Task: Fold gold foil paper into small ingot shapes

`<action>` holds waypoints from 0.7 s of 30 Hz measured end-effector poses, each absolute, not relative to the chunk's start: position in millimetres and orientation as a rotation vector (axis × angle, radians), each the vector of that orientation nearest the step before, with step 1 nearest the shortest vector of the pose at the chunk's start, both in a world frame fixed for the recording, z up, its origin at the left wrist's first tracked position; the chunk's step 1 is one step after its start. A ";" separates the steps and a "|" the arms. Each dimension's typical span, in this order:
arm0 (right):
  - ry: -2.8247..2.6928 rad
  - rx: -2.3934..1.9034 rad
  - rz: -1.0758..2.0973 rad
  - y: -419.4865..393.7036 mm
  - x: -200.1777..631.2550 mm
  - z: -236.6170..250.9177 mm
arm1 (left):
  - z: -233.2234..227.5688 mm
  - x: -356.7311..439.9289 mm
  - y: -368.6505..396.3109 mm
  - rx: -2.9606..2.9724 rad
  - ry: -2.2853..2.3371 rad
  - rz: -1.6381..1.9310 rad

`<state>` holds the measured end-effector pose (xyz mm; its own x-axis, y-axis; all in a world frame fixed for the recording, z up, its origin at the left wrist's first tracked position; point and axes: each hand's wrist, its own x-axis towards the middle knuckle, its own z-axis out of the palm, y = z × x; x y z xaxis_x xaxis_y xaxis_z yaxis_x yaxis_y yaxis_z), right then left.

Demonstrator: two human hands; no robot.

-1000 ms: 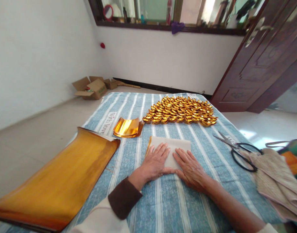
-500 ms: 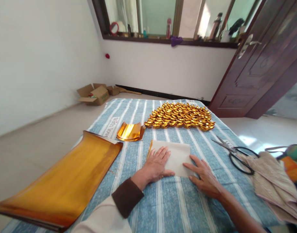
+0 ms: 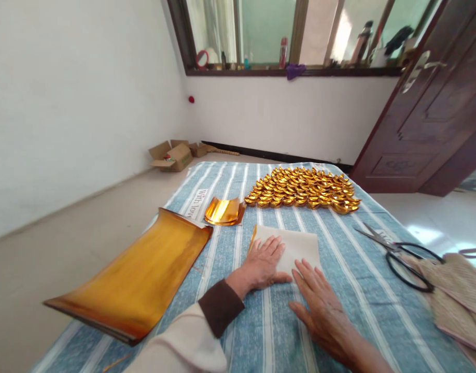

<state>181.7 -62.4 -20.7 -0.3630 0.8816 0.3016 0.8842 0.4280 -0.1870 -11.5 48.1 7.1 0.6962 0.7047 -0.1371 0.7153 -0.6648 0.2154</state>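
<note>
A folded sheet of paper (image 3: 298,245), white side up with a gold edge at its left, lies on the blue striped cloth (image 3: 339,290). My left hand (image 3: 263,261) presses flat on its left half, fingers spread. My right hand (image 3: 319,308) rests flat at the sheet's near edge, fingertips touching it. Neither hand grips anything.
Several folded gold paper ingots (image 3: 304,189) lie in rows at the far side. A small stack of gold squares (image 3: 223,211) and a large stack of gold sheets (image 3: 140,280) lie left. Black scissors (image 3: 401,251) and woven cloth (image 3: 456,290) lie right. Cardboard boxes (image 3: 171,154) sit on the floor.
My right hand slid off the sheet toward me and now touches only its near edge. My left hand stays pressed on it. The camera tilted up and turned left.
</note>
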 end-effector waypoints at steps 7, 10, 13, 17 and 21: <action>-2.416 -1.571 -0.033 -65.4 170.6 -52.1 | 11.8 -13.9 47.4 2.645 1.105 -0.089; -2.413 -1.578 -0.020 -65.4 172.1 -52.7 | 13.7 -21.0 50.6 2.648 1.071 -0.084; -2.405 -1.580 0.011 -65.2 171.1 -50.7 | 17.3 -32.8 54.3 2.661 1.063 -0.092; -2.412 -1.591 0.044 -65.5 170.0 -45.3 | 26.0 -51.5 58.7 2.610 1.174 -0.154; -2.415 -1.607 0.082 -66.3 170.1 -39.0 | 34.2 -68.8 62.2 2.575 1.237 -0.179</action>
